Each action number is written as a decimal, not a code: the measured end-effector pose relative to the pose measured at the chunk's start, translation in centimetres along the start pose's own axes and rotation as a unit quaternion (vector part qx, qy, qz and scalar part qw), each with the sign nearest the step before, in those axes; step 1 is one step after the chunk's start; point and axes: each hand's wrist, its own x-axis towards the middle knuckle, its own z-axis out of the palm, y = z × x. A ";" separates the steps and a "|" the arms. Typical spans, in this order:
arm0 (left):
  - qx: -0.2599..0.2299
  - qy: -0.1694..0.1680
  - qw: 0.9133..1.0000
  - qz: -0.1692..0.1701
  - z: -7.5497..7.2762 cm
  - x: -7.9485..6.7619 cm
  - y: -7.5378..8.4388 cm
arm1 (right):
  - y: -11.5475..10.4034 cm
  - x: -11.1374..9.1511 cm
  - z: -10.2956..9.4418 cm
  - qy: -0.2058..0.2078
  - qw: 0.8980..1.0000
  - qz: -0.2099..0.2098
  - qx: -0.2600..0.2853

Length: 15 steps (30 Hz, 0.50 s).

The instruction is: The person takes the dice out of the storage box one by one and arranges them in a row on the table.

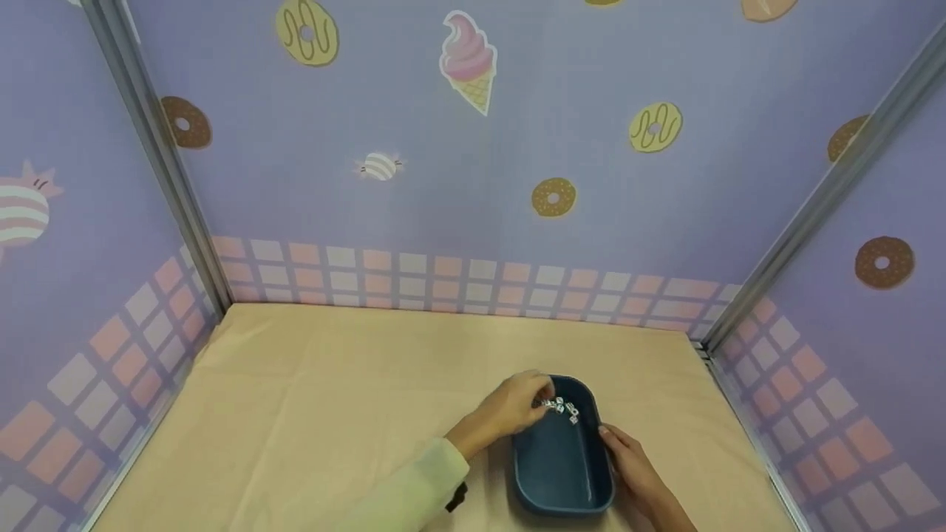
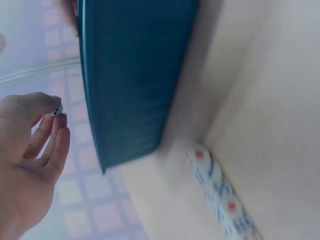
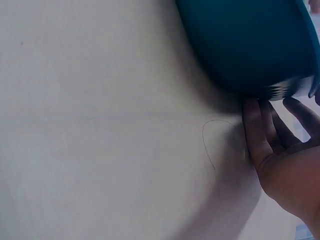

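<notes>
A deep blue rectangular box (image 1: 562, 473) with rounded corners stands on the cloth-covered table. Several small white dice (image 1: 559, 406) lie inside it, toward its far end. Over the box's far left rim is my left hand (image 1: 515, 403); the left wrist view shows its thumb and fingertips pinching a white die (image 2: 57, 110). My right hand (image 1: 628, 462) holds the box from the right, thumb at the rim and fingers (image 3: 256, 125) against the outside wall. In the left wrist view, a row of white dice (image 2: 220, 195) with red and blue pips sits on the table beside the box.
The table (image 1: 318, 414) wears a beige cloth. Printed purple walls (image 1: 414, 214) and grey metal posts (image 1: 159, 162) enclose it at the back and sides. A thin dark hair-like strand (image 3: 204, 137) lies on the cloth by the right hand.
</notes>
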 end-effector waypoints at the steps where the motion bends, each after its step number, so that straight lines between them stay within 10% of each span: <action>1: -0.002 0.003 1.000 0.003 -0.5 -0.4 -0.2 | -0.1 0.0 0.0 0.001 1.000 0.000 -0.002; 15: 0.003 -0.067 0.992 -0.110 -6.0 -9.1 -6.3 | 0.1 -0.1 0.0 -0.005 1.000 -0.020 -0.003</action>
